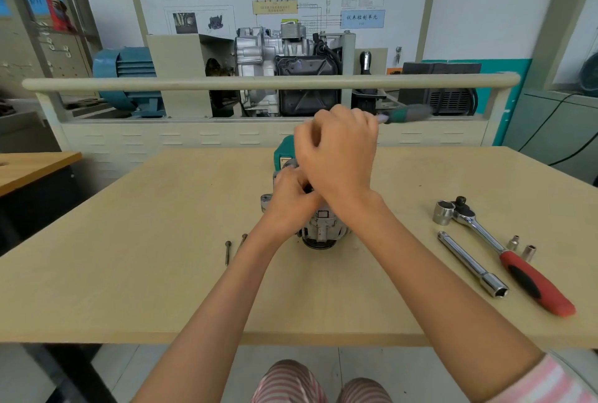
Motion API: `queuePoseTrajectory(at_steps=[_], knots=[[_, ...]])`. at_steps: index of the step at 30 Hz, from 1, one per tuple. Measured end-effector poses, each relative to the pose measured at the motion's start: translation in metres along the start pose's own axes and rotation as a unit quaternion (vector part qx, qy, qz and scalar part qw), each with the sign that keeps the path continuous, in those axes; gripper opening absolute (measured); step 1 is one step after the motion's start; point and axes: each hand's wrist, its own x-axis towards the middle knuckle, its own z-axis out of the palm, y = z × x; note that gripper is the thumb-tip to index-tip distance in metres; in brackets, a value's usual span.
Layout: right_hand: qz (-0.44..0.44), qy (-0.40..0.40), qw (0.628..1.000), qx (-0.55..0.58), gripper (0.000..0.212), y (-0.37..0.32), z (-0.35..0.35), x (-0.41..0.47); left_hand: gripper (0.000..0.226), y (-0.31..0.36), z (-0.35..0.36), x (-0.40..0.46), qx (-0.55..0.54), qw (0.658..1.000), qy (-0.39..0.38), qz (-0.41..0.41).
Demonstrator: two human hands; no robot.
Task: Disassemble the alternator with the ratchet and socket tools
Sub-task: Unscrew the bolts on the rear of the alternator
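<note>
- While the alternator [318, 224] sits mid-desk [129, 240], left hand [289, 202] fingers curl around its housing.
- Right hand [336, 156] fingers wrap a blurred green-handled tool [407, 113].
- Red-handled ratchet [504, 250] lies right, untouched.

Both your forearms are bare from wrist to elbow, and your left hand [293, 200] and right hand [336, 150] carry no gloves, rings or watch. At your right upper arm a short sleeve [547, 380] shows, striped in pale pink and white. The same pink-and-white stripes run across your trousers [323, 383], seen over both knees at the lower edge of the view.
</note>
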Motion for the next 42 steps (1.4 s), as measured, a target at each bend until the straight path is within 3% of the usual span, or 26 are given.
queuePoseTrajectory(at_steps=[2,4,6,7,8,9,11,12,14,15,17,19,22,24,26,28,30,32,33,36,39,41,42], knots=[[0.039,-0.025,0.972,0.23,0.037,0.004,-0.004,0.007,0.038,0.003,-0.001,0.0,0.012,1.0,-0.013,0.024],[0.115,-0.086,0.887,0.438,0.037,0.007,-0.01,0.013,0.025,0.003,-0.002,0.001,0.023,0.999,-0.035,0.033],[0.15,-0.137,0.822,0.532,0.038,0.012,-0.012,0.016,0.034,0.002,-0.004,0.001,0.007,0.998,-0.036,0.042],[0.15,-0.15,0.816,0.538,0.039,0.012,-0.013,0.017,0.035,0.001,-0.004,0.001,0.004,0.998,-0.035,0.046],[0.136,-0.149,0.831,0.519,0.04,0.011,-0.013,0.016,0.031,0.001,-0.005,0.001,0.006,0.998,-0.035,0.05],[0.102,-0.132,0.87,0.463,0.04,0.01,-0.012,0.013,0.025,0.002,-0.005,0.0,0.008,0.998,-0.036,0.049],[0.001,-0.066,0.965,0.252,0.034,0.01,-0.006,0.005,0.036,-0.002,-0.004,0.001,-0.004,0.999,-0.022,0.024],[-0.026,-0.031,0.991,0.127,0.029,0.01,-0.003,0.0,0.044,-0.004,-0.004,0.002,-0.012,1.0,-0.013,0.015],[-0.032,-0.002,0.998,-0.046,0.021,0.006,-0.002,-0.005,0.044,-0.008,-0.002,0.003,-0.01,1.0,0.0,-0.004],[-0.027,-0.007,0.997,-0.078,0.021,0.004,-0.002,-0.006,0.042,-0.008,-0.001,0.003,-0.004,1.0,0.003,-0.008],[-0.013,-0.026,0.999,-0.033,0.024,0.002,-0.005,-0.003,0.045,-0.004,0.001,0.002,-0.005,1.0,0.001,0.003],[0.005,-0.057,0.989,0.137,0.036,0.004,-0.009,0.005,0.046,0.0,0.002,0.001,0.008,1.0,-0.004,0.025],[0.09,-0.138,0.887,0.433,0.046,0.01,-0.016,0.015,0.024,0.006,0.002,-0.001,0.027,0.998,-0.028,0.041],[0.135,-0.156,0.833,0.513,0.052,0.013,-0.015,0.016,0.037,0.007,0.001,-0.001,0.022,0.998,-0.025,0.048],[0.144,-0.126,0.842,0.505,0.051,0.007,-0.012,0.012,0.032,0.006,0.0,-0.001,0.021,0.998,-0.022,0.053],[0.077,-0.059,0.915,0.393,0.043,0.005,-0.007,0.006,0.031,0.005,0.0,-0.001,0.021,0.999,-0.012,0.039],[-0.017,-0.001,0.987,0.158,0.035,0.006,-0.001,0.0,0.027,0.002,0.001,0.0,0.013,1.0,0.0,0.016],[-0.046,0.026,0.999,-0.011,0.024,0.004,0.002,-0.005,0.02,0.001,0.002,0.0,0.002,1.0,0.011,0.004],[-0.043,0.034,0.998,-0.031,0.023,0.003,0.002,-0.006,0.022,0.0,0.002,0.0,0.006,1.0,0.016,0.005],[-0.003,0.007,0.991,0.135,0.032,0.002,0.0,0.001,0.028,0.003,0.003,-0.002,0.016,1.0,0.007,0.013],[0.116,-0.096,0.902,0.403,0.04,0.008,-0.009,0.014,0.026,0.006,0.002,0.0,0.038,0.999,-0.025,0.027],[0.162,-0.132,0.84,0.5,0.047,0.015,-0.011,0.017,0.039,0.005,0.001,0.0,0.034,0.998,-0.031,0.035],[0.164,-0.139,0.829,0.517,0.048,0.017,-0.01,0.017,0.039,0.005,0.0,0.0,0.039,0.998,-0.027,0.038]])
